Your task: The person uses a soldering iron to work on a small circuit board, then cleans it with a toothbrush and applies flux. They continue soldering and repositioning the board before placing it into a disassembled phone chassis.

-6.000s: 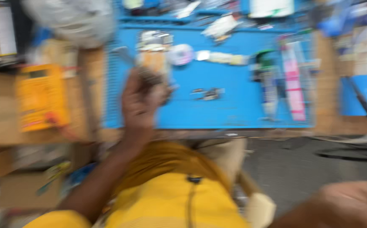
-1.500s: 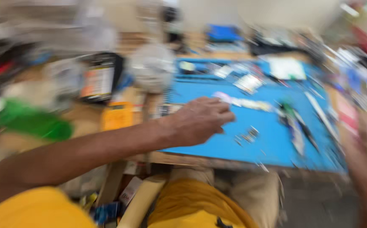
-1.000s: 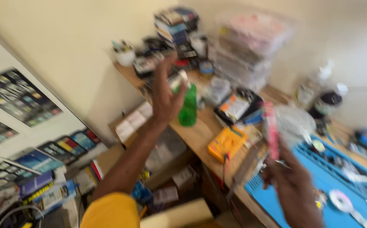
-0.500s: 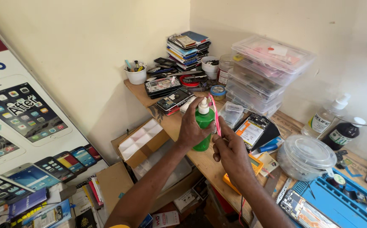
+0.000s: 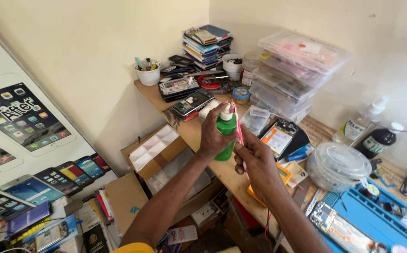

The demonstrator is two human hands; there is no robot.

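Left hand [image 5: 214, 136] wrapped green bottle [image 5: 225, 133], fingers closed round body, held upright above front edge of workbench [image 5: 198, 136]; right hand [image 5: 258, 161] pinched pink toothbrush [image 5: 236, 124], long axis near vertical, head just beside bottle's white nozzle.

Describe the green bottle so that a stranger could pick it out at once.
Start at the wooden bench along the wall. Above its near edge, the left hand grips a small green bottle with a white nozzle cap. It is the only bright green thing there, beside a pink brush in the right hand.
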